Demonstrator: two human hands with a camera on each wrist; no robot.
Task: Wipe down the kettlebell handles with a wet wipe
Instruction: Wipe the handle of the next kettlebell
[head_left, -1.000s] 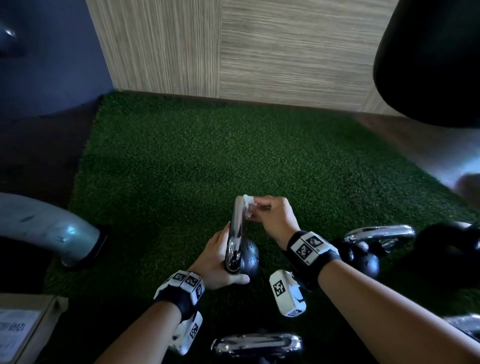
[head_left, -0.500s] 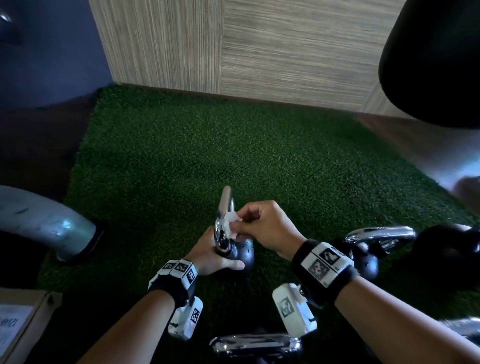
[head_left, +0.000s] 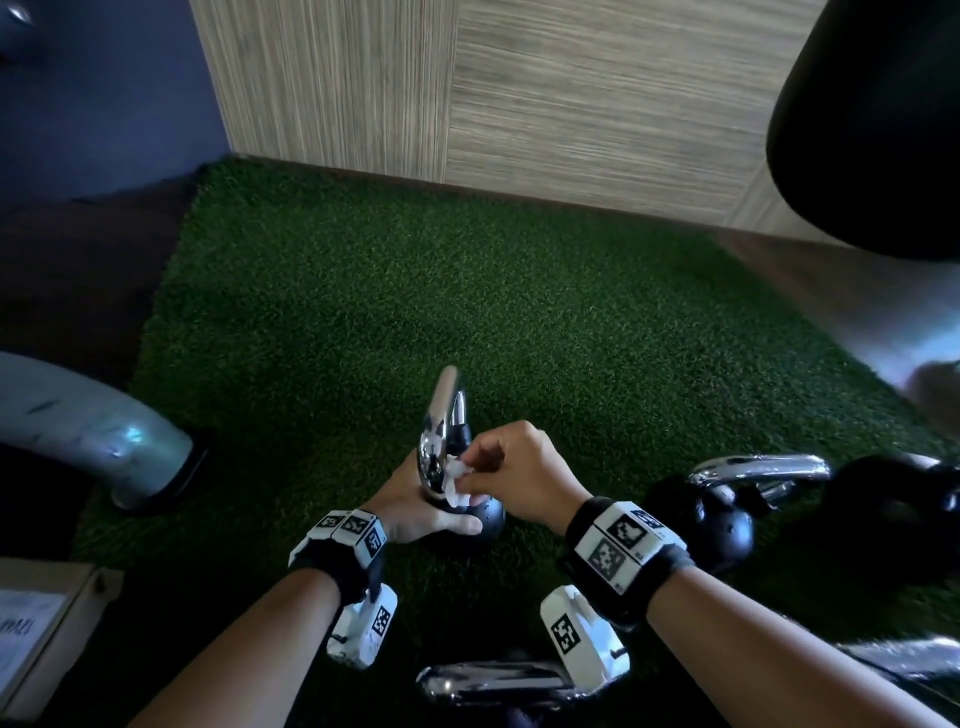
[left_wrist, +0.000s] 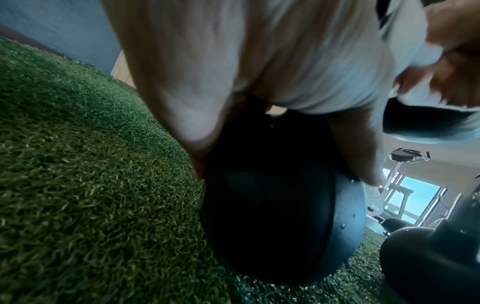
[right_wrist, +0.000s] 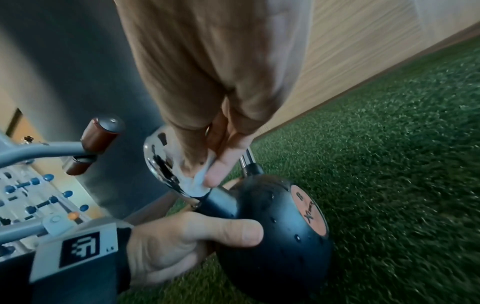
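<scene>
A small black kettlebell (head_left: 485, 519) (right_wrist: 275, 232) (left_wrist: 267, 222) with a chrome handle (head_left: 441, 415) (right_wrist: 158, 158) stands on the green turf. My left hand (head_left: 421, 506) (right_wrist: 182, 236) grips its black ball from the left, thumb across the front. My right hand (head_left: 511, 470) (right_wrist: 207, 98) pinches a white wet wipe (head_left: 457, 480) (right_wrist: 197, 181) and presses it against the lower part of the handle, just above the ball.
More kettlebells stand near: one at the right (head_left: 722, 514) with a chrome handle, a bigger black one (head_left: 893, 514) beyond it, another handle (head_left: 493, 680) near the bottom edge. A grey machine leg (head_left: 98, 431) is at the left, a wood-panel wall (head_left: 519, 104) behind the turf.
My right hand has slid the wipe down the handle, from its top to its base by the ball. The left hand has kept its hold on the kettlebell.
</scene>
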